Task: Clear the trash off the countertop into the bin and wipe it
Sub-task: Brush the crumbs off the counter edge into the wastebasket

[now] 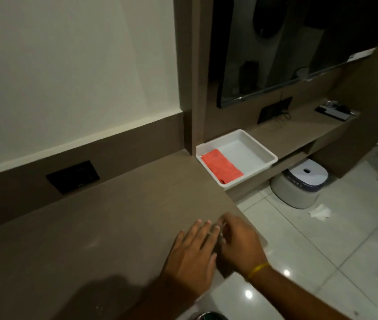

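Note:
Both hands hover over the right front corner of the brown countertop (105, 218). My left hand (192, 252) lies flat with its fingers spread, palm down. My right hand (239, 241) is beside it, touching its fingertips, fingers curled down at the counter's edge; whether it holds anything is hidden by blur. A yellow band circles the right wrist. An orange cloth (221, 166) lies folded in a white tray (259, 144) on the lower shelf further back. The rim of a dark bin (211, 316) shows at the bottom edge.
A crumpled white paper (319, 212) lies on the tiled floor near a white and grey stool (299, 183). A wall TV (275, 47) hangs above the lower shelf, with small items at its far right. A black socket plate (72, 176) sits in the backsplash.

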`<act>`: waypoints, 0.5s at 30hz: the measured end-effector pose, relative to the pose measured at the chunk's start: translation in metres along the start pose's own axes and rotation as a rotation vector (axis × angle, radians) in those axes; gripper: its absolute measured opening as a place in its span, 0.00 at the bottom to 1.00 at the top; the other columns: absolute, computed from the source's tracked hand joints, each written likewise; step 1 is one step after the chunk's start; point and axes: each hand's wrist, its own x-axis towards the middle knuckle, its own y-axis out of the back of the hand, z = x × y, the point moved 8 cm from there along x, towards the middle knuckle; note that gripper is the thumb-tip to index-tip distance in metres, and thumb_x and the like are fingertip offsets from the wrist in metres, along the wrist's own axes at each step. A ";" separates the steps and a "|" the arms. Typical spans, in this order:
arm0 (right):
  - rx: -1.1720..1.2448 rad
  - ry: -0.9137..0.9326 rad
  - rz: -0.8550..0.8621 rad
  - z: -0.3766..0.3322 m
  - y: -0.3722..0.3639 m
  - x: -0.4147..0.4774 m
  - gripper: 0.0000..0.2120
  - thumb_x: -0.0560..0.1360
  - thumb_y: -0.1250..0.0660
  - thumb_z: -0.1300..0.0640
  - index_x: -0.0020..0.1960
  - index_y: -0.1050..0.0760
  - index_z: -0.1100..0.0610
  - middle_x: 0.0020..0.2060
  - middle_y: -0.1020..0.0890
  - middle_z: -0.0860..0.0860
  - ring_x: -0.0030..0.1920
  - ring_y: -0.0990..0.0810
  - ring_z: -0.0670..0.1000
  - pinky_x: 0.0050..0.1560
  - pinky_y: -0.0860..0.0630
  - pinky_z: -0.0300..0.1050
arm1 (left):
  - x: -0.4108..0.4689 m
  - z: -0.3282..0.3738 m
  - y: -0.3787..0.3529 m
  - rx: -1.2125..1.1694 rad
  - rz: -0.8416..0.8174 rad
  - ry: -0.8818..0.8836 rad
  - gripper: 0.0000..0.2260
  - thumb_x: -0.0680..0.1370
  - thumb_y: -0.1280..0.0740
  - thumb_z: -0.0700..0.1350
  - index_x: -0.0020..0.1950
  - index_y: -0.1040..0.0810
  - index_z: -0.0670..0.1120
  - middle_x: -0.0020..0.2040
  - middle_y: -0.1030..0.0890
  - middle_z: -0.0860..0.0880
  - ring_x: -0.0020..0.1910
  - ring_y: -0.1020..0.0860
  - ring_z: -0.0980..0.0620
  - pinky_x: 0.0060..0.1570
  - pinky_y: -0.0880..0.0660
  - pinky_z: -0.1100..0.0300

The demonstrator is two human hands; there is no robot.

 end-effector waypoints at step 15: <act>0.017 -0.389 -0.467 0.218 -0.210 -0.202 0.24 0.72 0.26 0.57 0.67 0.26 0.53 0.57 0.16 0.54 0.56 0.16 0.57 0.53 0.19 0.48 | -0.043 0.067 -0.088 0.358 -0.094 -0.172 0.40 0.79 0.37 0.54 0.86 0.50 0.42 0.86 0.48 0.40 0.84 0.46 0.39 0.80 0.42 0.36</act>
